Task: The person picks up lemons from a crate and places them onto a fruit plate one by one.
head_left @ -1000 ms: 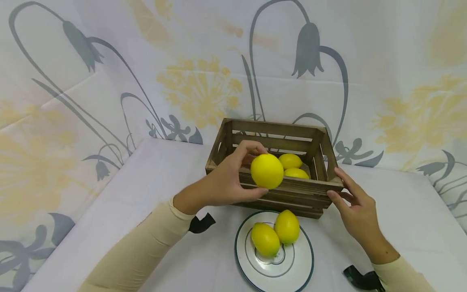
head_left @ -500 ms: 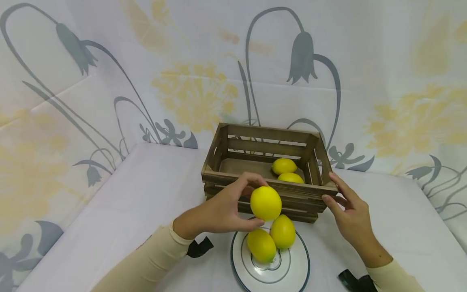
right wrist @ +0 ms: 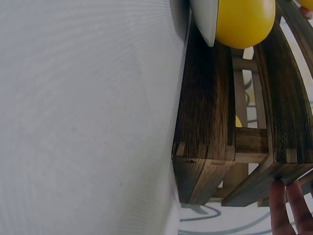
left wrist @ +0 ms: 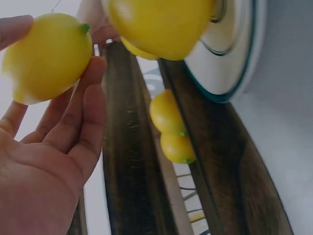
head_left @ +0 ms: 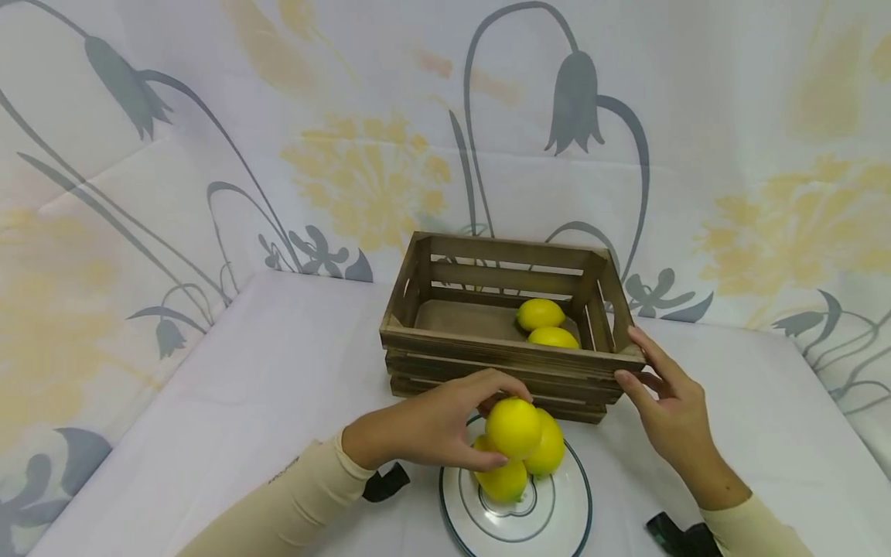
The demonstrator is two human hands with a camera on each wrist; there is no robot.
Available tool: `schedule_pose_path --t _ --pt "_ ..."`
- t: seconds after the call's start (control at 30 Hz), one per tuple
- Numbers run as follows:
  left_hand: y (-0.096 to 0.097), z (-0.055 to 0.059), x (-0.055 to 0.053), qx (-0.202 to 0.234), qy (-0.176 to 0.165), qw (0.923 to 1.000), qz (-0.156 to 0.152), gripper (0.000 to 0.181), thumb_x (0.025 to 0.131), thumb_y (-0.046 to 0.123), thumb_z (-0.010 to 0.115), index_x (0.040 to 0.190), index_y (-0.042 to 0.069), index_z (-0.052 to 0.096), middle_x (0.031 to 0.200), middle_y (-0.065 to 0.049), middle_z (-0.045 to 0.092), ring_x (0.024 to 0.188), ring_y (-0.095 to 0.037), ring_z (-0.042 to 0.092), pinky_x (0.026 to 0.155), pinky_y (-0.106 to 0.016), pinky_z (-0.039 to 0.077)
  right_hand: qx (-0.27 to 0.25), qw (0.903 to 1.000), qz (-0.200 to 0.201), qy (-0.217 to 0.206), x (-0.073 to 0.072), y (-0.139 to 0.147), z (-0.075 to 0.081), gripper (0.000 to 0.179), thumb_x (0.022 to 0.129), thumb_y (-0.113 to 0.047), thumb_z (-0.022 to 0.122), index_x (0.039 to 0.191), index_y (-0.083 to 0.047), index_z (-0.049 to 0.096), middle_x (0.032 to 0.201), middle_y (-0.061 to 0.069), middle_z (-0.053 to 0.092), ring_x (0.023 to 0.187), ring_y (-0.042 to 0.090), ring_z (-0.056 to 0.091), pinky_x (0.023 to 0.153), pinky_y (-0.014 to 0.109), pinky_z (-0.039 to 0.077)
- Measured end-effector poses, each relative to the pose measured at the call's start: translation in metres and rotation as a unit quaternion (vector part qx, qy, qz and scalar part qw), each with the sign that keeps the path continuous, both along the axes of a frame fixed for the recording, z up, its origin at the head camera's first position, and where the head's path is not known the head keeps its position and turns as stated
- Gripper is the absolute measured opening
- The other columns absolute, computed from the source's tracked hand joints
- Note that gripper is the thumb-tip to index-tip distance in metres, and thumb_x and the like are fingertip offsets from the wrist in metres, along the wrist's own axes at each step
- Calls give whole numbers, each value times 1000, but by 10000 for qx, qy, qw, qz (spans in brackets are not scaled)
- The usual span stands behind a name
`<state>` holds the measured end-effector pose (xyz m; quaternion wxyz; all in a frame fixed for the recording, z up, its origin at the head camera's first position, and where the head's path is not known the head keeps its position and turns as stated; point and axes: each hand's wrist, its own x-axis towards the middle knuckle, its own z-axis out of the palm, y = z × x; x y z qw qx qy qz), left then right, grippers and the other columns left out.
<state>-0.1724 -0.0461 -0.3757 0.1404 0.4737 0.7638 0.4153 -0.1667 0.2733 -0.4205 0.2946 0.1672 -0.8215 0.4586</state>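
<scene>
My left hand (head_left: 438,422) holds a yellow lemon (head_left: 513,428) between thumb and fingers, low over a round white plate (head_left: 550,527) with a dark blue-green rim. Two lemons lie on that plate, the nearer lemon (head_left: 504,484) and the farther lemon (head_left: 550,447), both partly hidden by the held one. In the left wrist view the held lemon (left wrist: 49,56) shows its green tip. My right hand (head_left: 671,418) grips the front right corner of a brown slatted wooden crate (head_left: 445,344). Inside the crate, at its right end, sit two lemons (head_left: 540,314).
White cloth (head_left: 313,333) covers the table. A floral curtain (head_left: 376,178) hangs close behind the crate. The plate stands just in front of the crate. Black wrist devices show by the left sleeve (head_left: 299,495) and the right sleeve (head_left: 752,526).
My left hand has brought its lemon down and toward me, from in front of the crate's rim to just over the plate. My right hand has stayed at the crate's corner.
</scene>
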Motion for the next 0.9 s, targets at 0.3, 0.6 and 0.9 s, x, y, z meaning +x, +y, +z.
schedule_pose_path --t 0.3,0.6,0.9 --pt "-3 -11 -7 -338 79 9992 177 66 86 17 79 141 18 43 140 1 50 118 -7 53 103 -19 47 -26 9999 82 98 0 -2 -1 65 80 21 68 141 1 54 147 -12 52 124 -10 53 93 3 44" --pt "-6 -13 -17 -520 -15 9980 347 66 87 17 78 142 17 42 139 0 51 118 -7 53 105 -20 46 -62 10000 46 10 -3 -1 0 67 80 21 68 141 0 54 147 -12 52 126 -9 52 93 3 43" --pt "-7 -13 -15 -704 397 9960 373 69 88 20 78 146 24 43 145 4 49 130 -10 50 111 -25 43 -92 9997 136 157 -3 1 -4 65 79 21 69 140 2 54 147 -9 54 124 -7 54 94 4 44"
